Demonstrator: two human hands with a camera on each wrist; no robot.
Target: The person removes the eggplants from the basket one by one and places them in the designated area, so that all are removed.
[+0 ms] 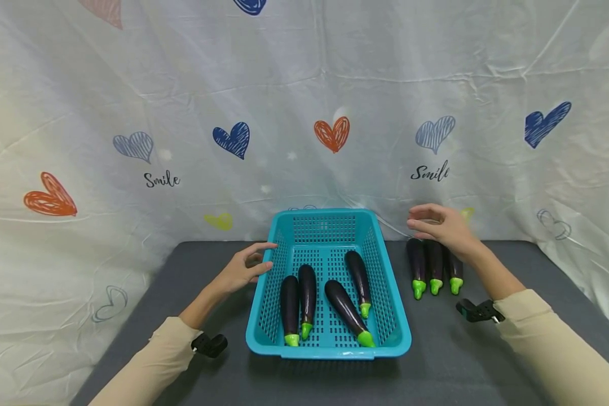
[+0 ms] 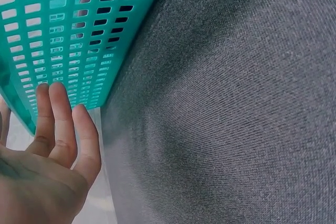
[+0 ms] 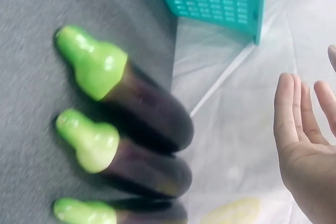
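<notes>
In the head view the left hand (image 1: 242, 267) is at the left rim of a blue basket (image 1: 328, 353), fingers loosely bent; the left wrist view has its fingertips by the perforated side wall (image 2: 79, 40). Four dark eggplants with green stems lie inside, among them one at the left (image 1: 290, 307) and one at the upper right (image 1: 357, 276). Right of the basket, three more eggplants (image 1: 417, 262) lie side by side. Above their far ends hovers the right hand (image 1: 444, 228), its fingers relaxed and nothing in them; the right wrist view shows that hand (image 3: 310, 145) apart from the eggplants (image 3: 147, 108).
A dark grey cloth (image 1: 335, 383) covers the table. Behind it hangs a white curtain (image 1: 284, 67) printed with hearts and "Smile" lettering. Each wrist carries a black strapped device, one at the left (image 1: 210, 345) and one at the right (image 1: 479, 311).
</notes>
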